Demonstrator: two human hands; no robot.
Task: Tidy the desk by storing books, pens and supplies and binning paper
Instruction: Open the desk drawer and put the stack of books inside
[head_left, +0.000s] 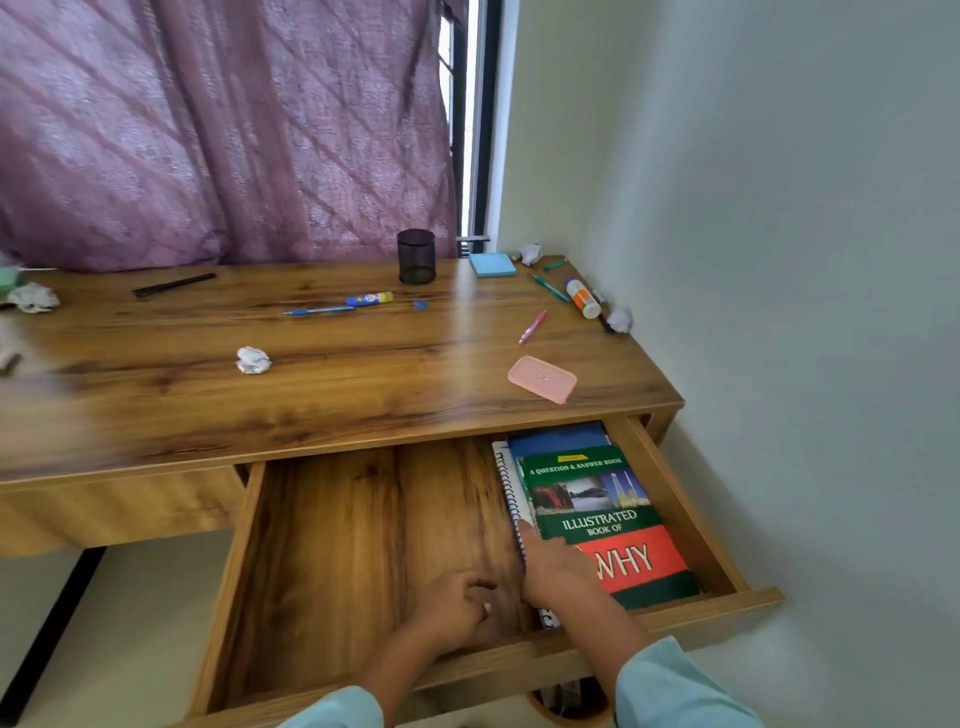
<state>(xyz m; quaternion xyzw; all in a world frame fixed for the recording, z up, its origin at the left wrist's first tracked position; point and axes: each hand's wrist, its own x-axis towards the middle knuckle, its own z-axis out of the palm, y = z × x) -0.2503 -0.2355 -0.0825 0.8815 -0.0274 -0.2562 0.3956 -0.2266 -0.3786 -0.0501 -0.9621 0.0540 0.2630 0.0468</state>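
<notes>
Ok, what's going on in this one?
A person is putting books away in the open desk drawer. The right hand presses on a stack of books at the drawer's right side. The left hand rests beside it on the drawer floor, loosely curled, with nothing visible in it. On the desk, a pink pen, a glue stick, a paper ball and a pen cup are not yet tidied.

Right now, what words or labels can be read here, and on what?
"A QUESTION & ANSWER BOOK": top of the green book cover, in the drawer.
"ILLUSTRATED BOOK OF": same cover, middle.
"WHY": same cover, red band; the right hand covers its left edge.
Too small or blurred: the book's yellow tag, and the labels on the glue stick, the glue bottle and the pink box.
</notes>
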